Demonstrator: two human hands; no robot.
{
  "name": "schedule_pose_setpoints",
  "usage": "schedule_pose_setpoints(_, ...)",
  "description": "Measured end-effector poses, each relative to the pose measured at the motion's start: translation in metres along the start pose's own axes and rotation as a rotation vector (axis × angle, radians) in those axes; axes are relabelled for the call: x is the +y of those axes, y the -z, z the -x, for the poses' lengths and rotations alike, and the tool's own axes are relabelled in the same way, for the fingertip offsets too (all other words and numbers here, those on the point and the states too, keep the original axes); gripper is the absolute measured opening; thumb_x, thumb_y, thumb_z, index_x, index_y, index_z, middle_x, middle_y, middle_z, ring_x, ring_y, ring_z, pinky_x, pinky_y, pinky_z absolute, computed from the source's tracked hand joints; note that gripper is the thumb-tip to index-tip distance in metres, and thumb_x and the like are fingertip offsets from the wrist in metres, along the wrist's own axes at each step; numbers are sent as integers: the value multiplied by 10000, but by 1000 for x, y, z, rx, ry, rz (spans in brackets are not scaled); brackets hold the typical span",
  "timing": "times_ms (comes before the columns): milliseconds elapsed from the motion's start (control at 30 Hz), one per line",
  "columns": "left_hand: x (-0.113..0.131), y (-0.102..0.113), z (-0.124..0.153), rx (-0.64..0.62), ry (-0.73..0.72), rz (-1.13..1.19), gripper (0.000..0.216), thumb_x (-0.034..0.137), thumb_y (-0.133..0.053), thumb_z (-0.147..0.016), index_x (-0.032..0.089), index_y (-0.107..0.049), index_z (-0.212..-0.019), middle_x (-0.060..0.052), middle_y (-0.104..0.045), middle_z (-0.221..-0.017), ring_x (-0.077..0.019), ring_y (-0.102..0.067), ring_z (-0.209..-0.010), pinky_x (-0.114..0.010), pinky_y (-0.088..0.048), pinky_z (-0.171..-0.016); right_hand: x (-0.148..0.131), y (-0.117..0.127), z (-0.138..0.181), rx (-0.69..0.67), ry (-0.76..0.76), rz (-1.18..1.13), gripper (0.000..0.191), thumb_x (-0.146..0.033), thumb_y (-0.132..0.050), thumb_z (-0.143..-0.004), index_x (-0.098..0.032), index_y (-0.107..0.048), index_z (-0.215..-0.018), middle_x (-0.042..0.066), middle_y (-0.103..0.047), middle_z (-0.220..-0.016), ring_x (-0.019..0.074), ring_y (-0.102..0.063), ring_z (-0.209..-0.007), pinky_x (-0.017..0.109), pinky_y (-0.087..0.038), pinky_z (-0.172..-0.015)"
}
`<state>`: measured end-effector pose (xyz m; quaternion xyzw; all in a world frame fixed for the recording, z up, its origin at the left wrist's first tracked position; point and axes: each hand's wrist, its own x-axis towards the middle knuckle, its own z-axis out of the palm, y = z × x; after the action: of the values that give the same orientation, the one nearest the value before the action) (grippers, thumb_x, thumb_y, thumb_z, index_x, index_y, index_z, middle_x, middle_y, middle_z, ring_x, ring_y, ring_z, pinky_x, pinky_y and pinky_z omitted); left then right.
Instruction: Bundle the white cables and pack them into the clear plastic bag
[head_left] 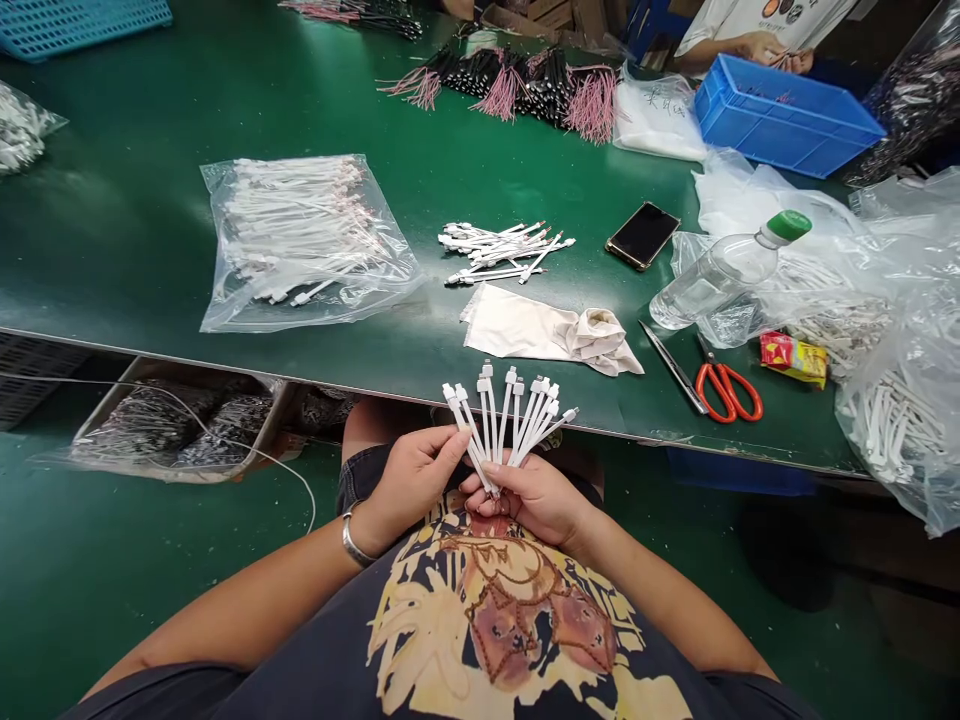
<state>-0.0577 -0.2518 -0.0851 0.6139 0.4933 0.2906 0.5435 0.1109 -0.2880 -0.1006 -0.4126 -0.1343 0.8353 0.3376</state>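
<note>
A fan of short white cables [517, 415] with small plugs at their upper ends spreads out above my lap. My right hand [544, 497] is closed around their lower ends, thumb across the front. At the fan's left edge, my left hand [424, 468] pinches the outermost white cable between thumb and fingers. Just beyond, on the green table, lies a folded cream cloth [517, 325]. Behind the cloth is a loose pile of similar white cables [499, 250].
A clear bag of white cables [300, 230] lies left. Right are a phone [643, 235], a tilted bottle [712, 275], tweezers [671, 365], red-handled scissors [724, 385] and plastic bags [900, 400]. A blue bin [787, 115] stands before another person's hands [772, 50].
</note>
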Motion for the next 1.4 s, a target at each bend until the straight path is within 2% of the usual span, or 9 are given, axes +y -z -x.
schedule_pose_setpoints(200, 0, 1, 1, 114, 1, -77, 272, 377, -557, -830, 160, -615, -679, 2, -584, -644, -115, -481, -622, -204, -397, -604, 1, -2, 0, 6, 17, 4, 331, -344, -747, -703, -75, -660, -875, 89, -703, -786, 106, -669, -625, 172, -547, -592)
schedule_pose_setpoints(433, -2, -1, 1, 78, 67, 47, 266, 391, -576, -810, 163, -610, -677, 3, -586, -665, -121, -483, -638, -213, -399, -629, 1, -3, 0, 3, 17, 19, 344, -362, -745, -705, -81, -653, -882, 89, -699, -802, 97, -662, -634, 176, -539, -604)
schedule_pose_setpoints(600, 2, -2, -13, -171, 226, 311, 327, 457, -563, -811, 146, -663, -805, -28, -653, -719, -132, -542, -624, -238, -435, -622, 3, -3, 0, 2, 11, 93, 392, -417, -767, -660, -120, -629, -876, 41, -672, -764, 95, -639, -619, 182, -504, -569)
schedule_pose_setpoints(733, 15, 0, -23, -490, 278, 527, 377, 420, -686, -720, 140, -669, -972, -80, -696, -875, -170, -622, -734, -284, -482, -694, -1, -10, 4, -124, 60, 518, 408, -532, -602, -782, -138, -596, -674, -7, -559, -581, 73, -501, -503, 206, -434, -509)
schedule_pose_setpoints(867, 25, 7, -23, -656, 144, 664, 290, 358, -761, -653, 142, -676, -827, -127, -677, -1063, -238, -612, -996, -351, -459, -877, -17, -19, 11, -221, 166, 1038, 349, -466, -515, -865, -171, -656, -987, 62, -646, -935, 176, -582, -889, 336, -457, -866)
schedule_pose_setpoints(1067, 42, 22, -10, -482, -338, 291, 394, 507, -472, -858, 178, -682, -814, -145, -674, -1012, -265, -593, -1027, -421, -427, -938, -47, -32, 13, -406, 273, 1195, 395, -390, -542, -866, -211, -563, -1218, 85, -568, -1223, 237, -482, -1200, 381, -366, -1027)
schedule_pose_setpoints(1200, 63, 49, 10, -296, -636, -50, 209, 400, -664, -754, 198, -626, -720, -138, -518, -1327, -297, -398, -1277, -451, -286, -1082, -57, -71, 12, -495, 538, 1307, 272, -326, -527, -874, -202, -612, -1101, 113, -602, -1141, 230, -552, -1091, 354, -447, -924)
schedule_pose_setpoints(1300, 68, 87, 28, -197, -586, -278, 351, 363, -689, -736, 200, -617, -1039, -139, -251, -1513, -312, -311, -1346, -446, -327, -1065, -59, -103, 2, -608, 841, 1466, 231, -245, -485, -881, -179, -580, -1081, 133, -605, -1094, 230, -543, -1067, 368, -447, -916)
schedule_pose_setpoints(1400, 59, 132, 34, 63, -475, -612, 677, 314, -635, -786, 293, -349, -1399, -95, -157, -1548, -298, -247, -1381, -463, -280, -1092, -67, -119, -24, -574, 1163, 1531, 200, -168, -385, -881, -187, -561, -975, 101, -630, -889, 209, -572, -925, 418, -427, -940)
